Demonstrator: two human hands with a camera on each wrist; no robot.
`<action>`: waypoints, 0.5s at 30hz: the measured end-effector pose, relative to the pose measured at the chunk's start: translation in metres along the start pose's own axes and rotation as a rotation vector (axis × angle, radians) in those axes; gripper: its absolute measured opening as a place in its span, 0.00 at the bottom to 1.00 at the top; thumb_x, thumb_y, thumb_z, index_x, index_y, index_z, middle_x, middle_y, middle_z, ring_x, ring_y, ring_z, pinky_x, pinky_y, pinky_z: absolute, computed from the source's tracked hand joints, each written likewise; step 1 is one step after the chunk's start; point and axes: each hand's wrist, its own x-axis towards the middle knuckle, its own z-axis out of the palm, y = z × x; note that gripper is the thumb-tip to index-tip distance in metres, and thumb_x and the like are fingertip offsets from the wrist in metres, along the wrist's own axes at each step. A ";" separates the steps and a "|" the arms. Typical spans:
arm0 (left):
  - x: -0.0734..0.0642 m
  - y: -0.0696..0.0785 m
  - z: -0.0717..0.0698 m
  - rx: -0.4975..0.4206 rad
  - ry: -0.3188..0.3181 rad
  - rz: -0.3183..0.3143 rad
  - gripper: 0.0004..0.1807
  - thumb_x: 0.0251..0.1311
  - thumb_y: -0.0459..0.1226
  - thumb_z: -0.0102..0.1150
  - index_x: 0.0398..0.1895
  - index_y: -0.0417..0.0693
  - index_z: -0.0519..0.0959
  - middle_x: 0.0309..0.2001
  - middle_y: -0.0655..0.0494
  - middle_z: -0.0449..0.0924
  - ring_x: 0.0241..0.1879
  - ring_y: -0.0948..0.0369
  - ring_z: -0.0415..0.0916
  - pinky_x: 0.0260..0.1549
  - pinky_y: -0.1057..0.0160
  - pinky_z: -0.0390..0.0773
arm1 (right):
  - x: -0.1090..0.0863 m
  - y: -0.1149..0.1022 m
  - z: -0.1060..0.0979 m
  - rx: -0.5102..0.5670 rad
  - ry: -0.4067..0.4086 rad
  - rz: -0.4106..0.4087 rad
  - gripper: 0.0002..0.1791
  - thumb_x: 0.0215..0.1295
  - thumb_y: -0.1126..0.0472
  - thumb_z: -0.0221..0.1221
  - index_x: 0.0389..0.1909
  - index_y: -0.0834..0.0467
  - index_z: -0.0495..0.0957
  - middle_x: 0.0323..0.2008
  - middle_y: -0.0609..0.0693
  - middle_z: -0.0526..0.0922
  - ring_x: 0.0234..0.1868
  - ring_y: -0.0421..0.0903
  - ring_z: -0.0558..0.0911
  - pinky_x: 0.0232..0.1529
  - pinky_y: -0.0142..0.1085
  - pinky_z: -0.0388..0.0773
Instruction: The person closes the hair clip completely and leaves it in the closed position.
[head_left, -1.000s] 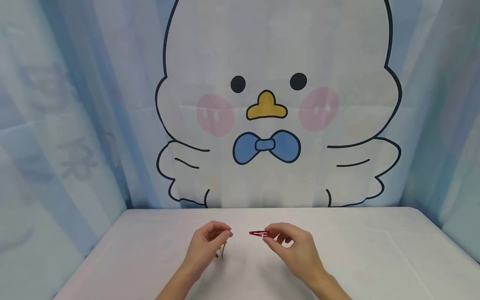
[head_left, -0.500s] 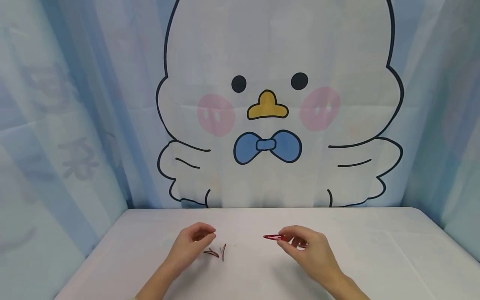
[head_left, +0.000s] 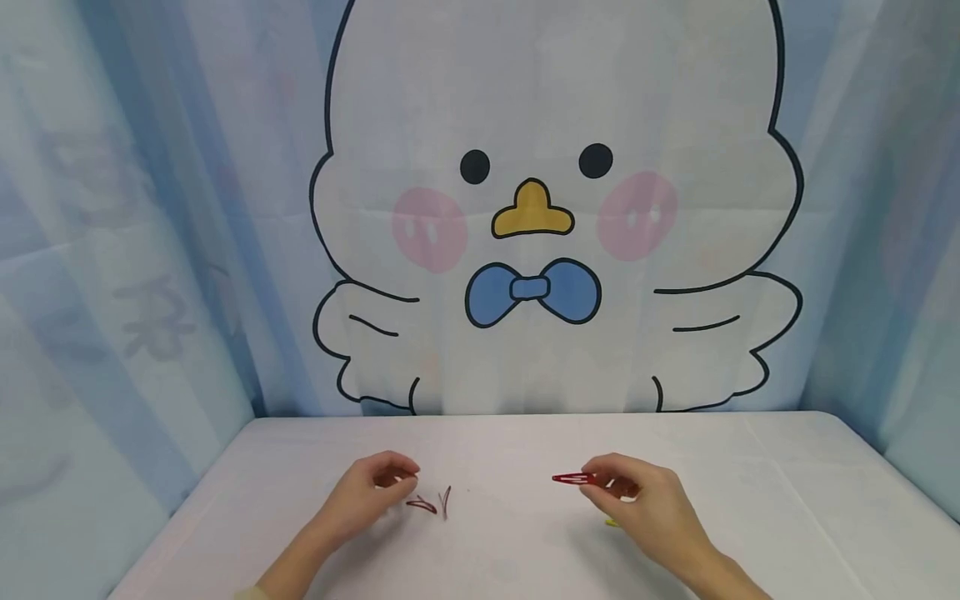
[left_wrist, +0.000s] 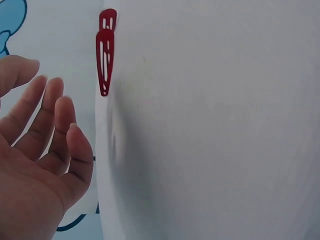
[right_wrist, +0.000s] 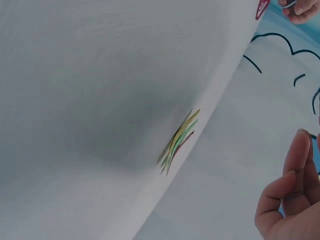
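Note:
My right hand [head_left: 645, 504] pinches a red snap hair clip [head_left: 573, 478] between thumb and fingers, above the right side of the table. In the right wrist view the right hand [right_wrist: 295, 195] shows only in part, and the held clip is out of sight. My left hand [head_left: 367, 492] hovers at the left with fingers loosely bent; the left wrist view shows nothing in the left hand [left_wrist: 45, 130]. Just right of it, one red hair clip [head_left: 422, 505] and another red hair clip [head_left: 446, 502] lie apart on the table.
Under the right hand lies a bunch of hair clips [right_wrist: 177, 142] in yellow, green and dark red; in the head view only a yellow bit [head_left: 612, 523] of it shows. The white table [head_left: 510, 558] ends at a cartoon-printed curtain [head_left: 532, 358], with pale blue curtains on both sides.
Both hands have drawn apart, the left one moving left and the right one moving right with its red hair clip. The two red clips on the table have come into fuller view.

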 end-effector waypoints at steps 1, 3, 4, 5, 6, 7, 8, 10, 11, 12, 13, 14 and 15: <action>0.000 -0.001 -0.001 0.010 -0.003 0.003 0.10 0.63 0.35 0.66 0.46 0.40 0.82 0.38 0.56 0.82 0.37 0.58 0.76 0.31 0.63 0.77 | -0.001 0.001 -0.002 -0.007 -0.008 0.007 0.16 0.51 0.69 0.75 0.34 0.46 0.84 0.25 0.33 0.78 0.24 0.34 0.76 0.22 0.29 0.72; 0.001 -0.002 -0.002 0.030 -0.010 -0.002 0.10 0.63 0.34 0.66 0.45 0.41 0.82 0.38 0.56 0.82 0.37 0.58 0.75 0.32 0.62 0.77 | -0.002 0.003 -0.005 -0.026 -0.030 0.031 0.15 0.51 0.67 0.75 0.34 0.45 0.84 0.25 0.32 0.78 0.23 0.34 0.76 0.22 0.30 0.71; 0.002 -0.002 -0.003 0.040 -0.017 -0.006 0.10 0.63 0.34 0.66 0.45 0.41 0.82 0.38 0.57 0.82 0.37 0.58 0.75 0.33 0.62 0.77 | -0.002 0.004 -0.007 -0.036 -0.044 0.048 0.15 0.52 0.67 0.75 0.34 0.45 0.84 0.25 0.32 0.77 0.24 0.34 0.75 0.22 0.30 0.71; 0.002 -0.003 -0.003 0.050 -0.025 -0.010 0.09 0.63 0.34 0.67 0.45 0.41 0.82 0.38 0.57 0.81 0.38 0.58 0.75 0.33 0.62 0.76 | -0.003 0.005 -0.009 -0.045 -0.059 0.068 0.15 0.52 0.66 0.75 0.34 0.45 0.84 0.24 0.32 0.77 0.24 0.34 0.75 0.22 0.31 0.70; 0.003 -0.003 -0.004 0.058 -0.038 -0.013 0.10 0.63 0.34 0.67 0.45 0.42 0.82 0.38 0.57 0.81 0.38 0.58 0.75 0.34 0.61 0.76 | -0.003 0.005 -0.011 -0.056 -0.074 0.093 0.14 0.52 0.66 0.75 0.34 0.45 0.84 0.24 0.32 0.77 0.24 0.34 0.75 0.23 0.31 0.70; 0.004 -0.003 -0.005 0.066 -0.051 -0.015 0.10 0.62 0.34 0.67 0.45 0.42 0.82 0.38 0.57 0.81 0.38 0.58 0.75 0.34 0.60 0.76 | -0.004 0.006 -0.013 -0.067 -0.090 0.120 0.14 0.52 0.65 0.75 0.34 0.45 0.84 0.24 0.31 0.77 0.24 0.34 0.74 0.23 0.31 0.70; 0.005 -0.004 -0.006 0.073 -0.064 -0.012 0.10 0.62 0.35 0.67 0.45 0.42 0.82 0.38 0.57 0.81 0.38 0.58 0.75 0.34 0.60 0.76 | -0.004 0.006 -0.015 -0.078 -0.104 0.144 0.13 0.52 0.64 0.76 0.34 0.44 0.84 0.24 0.31 0.77 0.24 0.34 0.74 0.24 0.31 0.70; 0.007 -0.004 -0.008 0.087 -0.093 0.000 0.11 0.61 0.35 0.68 0.45 0.42 0.82 0.38 0.57 0.81 0.38 0.57 0.75 0.34 0.59 0.76 | -0.006 0.008 -0.019 -0.095 -0.131 0.179 0.13 0.52 0.63 0.76 0.33 0.44 0.84 0.24 0.31 0.78 0.25 0.34 0.74 0.25 0.31 0.71; 0.008 -0.005 -0.009 0.097 -0.105 0.011 0.11 0.61 0.34 0.68 0.45 0.42 0.82 0.38 0.57 0.81 0.38 0.57 0.75 0.34 0.58 0.76 | -0.006 0.009 -0.022 -0.103 -0.143 0.190 0.13 0.53 0.63 0.76 0.33 0.44 0.84 0.24 0.31 0.78 0.25 0.34 0.74 0.26 0.31 0.71; 0.009 -0.006 -0.010 0.108 -0.117 0.020 0.11 0.61 0.34 0.68 0.45 0.42 0.82 0.37 0.57 0.81 0.37 0.57 0.75 0.34 0.58 0.76 | -0.007 0.010 -0.024 -0.112 -0.157 0.193 0.12 0.53 0.62 0.75 0.33 0.44 0.84 0.25 0.30 0.79 0.25 0.33 0.74 0.26 0.31 0.71; 0.009 -0.007 -0.011 0.118 -0.127 0.027 0.10 0.60 0.34 0.69 0.44 0.42 0.82 0.36 0.57 0.80 0.37 0.57 0.75 0.34 0.58 0.76 | -0.009 0.011 -0.026 -0.121 -0.171 0.192 0.12 0.53 0.62 0.75 0.33 0.44 0.84 0.25 0.30 0.79 0.25 0.33 0.74 0.26 0.31 0.71; 0.010 -0.008 -0.012 0.128 -0.136 0.035 0.10 0.60 0.33 0.69 0.43 0.42 0.82 0.36 0.57 0.80 0.36 0.58 0.75 0.34 0.59 0.75 | -0.010 0.013 -0.028 -0.127 -0.185 0.190 0.11 0.54 0.61 0.75 0.34 0.44 0.84 0.25 0.30 0.79 0.25 0.33 0.74 0.26 0.31 0.71; 0.011 -0.009 -0.013 0.137 -0.145 0.040 0.10 0.59 0.33 0.69 0.43 0.42 0.82 0.35 0.57 0.80 0.36 0.58 0.74 0.34 0.59 0.75 | -0.011 0.014 -0.030 -0.133 -0.201 0.189 0.11 0.54 0.61 0.75 0.34 0.44 0.84 0.25 0.30 0.79 0.25 0.33 0.74 0.27 0.31 0.71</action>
